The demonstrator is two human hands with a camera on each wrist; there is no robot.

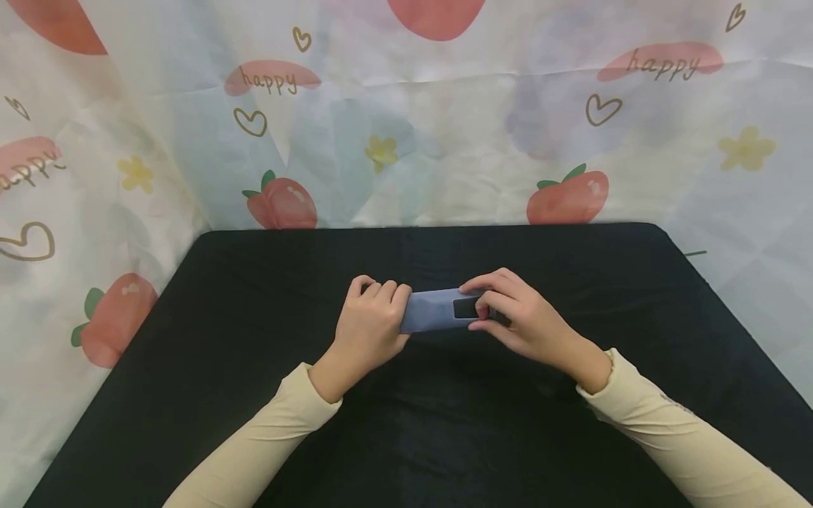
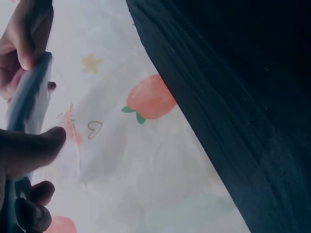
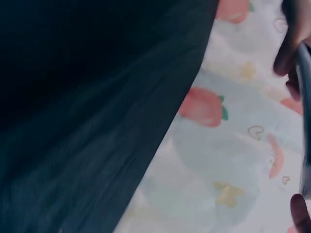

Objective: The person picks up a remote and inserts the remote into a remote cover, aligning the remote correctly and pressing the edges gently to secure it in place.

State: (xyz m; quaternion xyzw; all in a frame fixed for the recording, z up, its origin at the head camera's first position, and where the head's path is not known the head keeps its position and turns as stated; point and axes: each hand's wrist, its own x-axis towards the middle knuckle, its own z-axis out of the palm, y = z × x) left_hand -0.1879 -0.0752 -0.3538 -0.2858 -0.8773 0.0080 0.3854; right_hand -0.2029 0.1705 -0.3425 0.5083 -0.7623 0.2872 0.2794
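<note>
A flat, slim blue-grey slab (image 1: 432, 311) with a black rectangular patch near its right end is held level above the black-covered table; its exact kind cannot be told. My left hand (image 1: 373, 321) grips its left end, fingers curled over the far edge. At the right end, my right hand (image 1: 530, 317) holds it between fingers and thumb, with one bent finger over the black patch. In the left wrist view the slab (image 2: 29, 94) appears nearly edge-on, thumb against it. Only a thin strip of the slab (image 3: 306, 121) enters the right wrist view.
A black cloth (image 1: 483, 423) covers the table. Behind it and at the sides hang pale curtains (image 1: 444, 141) printed with red fruit, hearts and yellow flowers. The table's far edge meets the back curtain.
</note>
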